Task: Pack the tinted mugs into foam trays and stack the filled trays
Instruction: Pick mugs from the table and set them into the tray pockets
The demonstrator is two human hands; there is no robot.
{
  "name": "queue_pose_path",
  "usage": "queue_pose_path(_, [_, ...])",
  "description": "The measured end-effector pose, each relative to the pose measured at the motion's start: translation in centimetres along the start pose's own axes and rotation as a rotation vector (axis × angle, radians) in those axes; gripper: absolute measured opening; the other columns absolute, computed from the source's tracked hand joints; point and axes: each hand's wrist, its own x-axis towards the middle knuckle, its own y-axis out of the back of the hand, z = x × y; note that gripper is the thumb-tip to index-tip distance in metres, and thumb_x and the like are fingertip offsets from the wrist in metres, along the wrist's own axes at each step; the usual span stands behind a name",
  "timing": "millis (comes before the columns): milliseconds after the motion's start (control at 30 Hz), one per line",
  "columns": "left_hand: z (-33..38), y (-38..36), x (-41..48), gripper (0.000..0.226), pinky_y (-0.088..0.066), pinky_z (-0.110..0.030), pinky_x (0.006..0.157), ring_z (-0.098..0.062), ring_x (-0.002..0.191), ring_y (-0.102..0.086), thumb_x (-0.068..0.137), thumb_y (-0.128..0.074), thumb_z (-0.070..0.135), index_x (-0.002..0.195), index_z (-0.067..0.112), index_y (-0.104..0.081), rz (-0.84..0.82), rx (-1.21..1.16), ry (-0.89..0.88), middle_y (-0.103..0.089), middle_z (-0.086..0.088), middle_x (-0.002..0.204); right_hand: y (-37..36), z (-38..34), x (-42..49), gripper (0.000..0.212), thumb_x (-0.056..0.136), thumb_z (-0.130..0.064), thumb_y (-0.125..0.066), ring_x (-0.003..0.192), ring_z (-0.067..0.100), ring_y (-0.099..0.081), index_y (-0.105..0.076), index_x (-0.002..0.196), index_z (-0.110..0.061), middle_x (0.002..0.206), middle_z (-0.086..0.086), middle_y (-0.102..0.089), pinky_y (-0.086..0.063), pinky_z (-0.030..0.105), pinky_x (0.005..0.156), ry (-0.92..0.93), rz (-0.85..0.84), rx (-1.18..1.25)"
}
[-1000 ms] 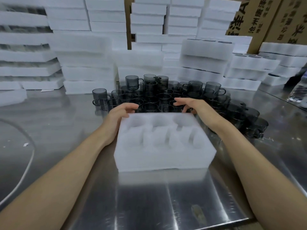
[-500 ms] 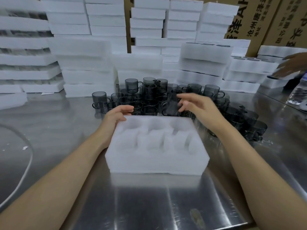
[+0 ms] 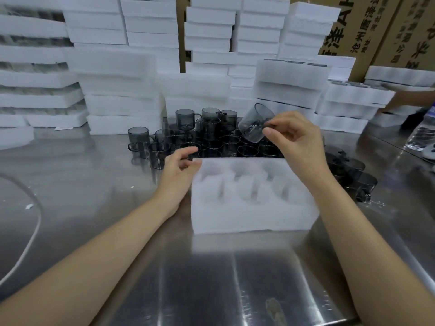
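Right hand (image 3: 295,140) has its grip closed on a tilted mug (image 3: 255,124) above the empty foam tray (image 3: 251,198) — ready to drop in — while left hand (image 3: 180,168), grip loosely open, steadies the tray's corner.

Below right hand (image 3: 295,140): tray (image 3: 253,220) pockets empty, open. Beyond hand: mugs (image 3: 211,140) crowd table (image 3: 82,180); foam stacks (image 3: 122,90) wall rear. Left of left hand (image 3: 180,169): bare steel.

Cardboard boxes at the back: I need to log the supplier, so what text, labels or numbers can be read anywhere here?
"沧州唐泽": small column on the left cardboard box, beside larger cropped characters, including "泽".
Right cardboard box: characters cropped and blurred, unreadable.
Water bottle label: too blurred.
Foam trays, mugs: no text.
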Motion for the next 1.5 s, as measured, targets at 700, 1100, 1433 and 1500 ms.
queue_pose_path(700, [-0.1,-0.7,-0.7,0.056,-0.042,-0.014,0.081,-0.008,0.103,-0.046,0.083,-0.054,-0.014,0.121,0.027,-0.049,-0.039,0.091,-0.237,-0.042,-0.002,0.119,-5.1,-1.1,-2.4,0.004,0.076,0.002,-0.076,0.074,0.022,-0.061,-0.074,0.08,0.001,0.093,0.014,-0.06,-0.054,0.033,0.068,0.375,-0.201,-0.403])
queue_pose_path(1100, [0.1,-0.8,-0.4,0.028,-0.033,-0.019,0.104,-0.015,0.124,-0.043,0.092,-0.047,-0.004,0.104,0.01,-0.069,-0.045,0.178,-0.134,-0.048,0.003,0.116,-5.1,-1.3,-2.5,0.014,0.08,0.004,-0.07,0.071,0.011,-0.055,-0.075,0.092,-0.001,0.093,0.012,-0.062,-0.043,0.006,0.075,0.295,-0.312,-0.352])
queue_pose_path(1433, [0.4,-0.5,-0.9,0.034,-0.028,-0.029,0.112,-0.008,0.13,-0.042,0.095,-0.034,0.031,0.124,0.035,-0.051,-0.136,0.106,-0.239,-0.053,0.01,0.129,-5.0,-1.0,-2.6,0.015,0.088,-0.007,-0.065,0.104,0.013,-0.053,-0.071,0.101,-0.011,0.116,0.0,-0.058,-0.032,0.008,0.092,0.169,-0.467,-0.346])
queue_pose_path(1500, [0.4,-0.5,-0.9,0.037,-0.028,-0.04,0.115,-0.016,0.131,-0.043,0.092,-0.033,0.032,0.122,0.031,-0.055,-0.153,0.09,-0.246,-0.056,0.003,0.13,-5.0,-0.9,-2.6,0.031,0.09,-0.013,-0.063,0.125,0.014,-0.045,-0.065,0.121,-0.016,0.134,-0.001,-0.052,-0.028,0.016,0.106,0.124,-0.513,-0.346])
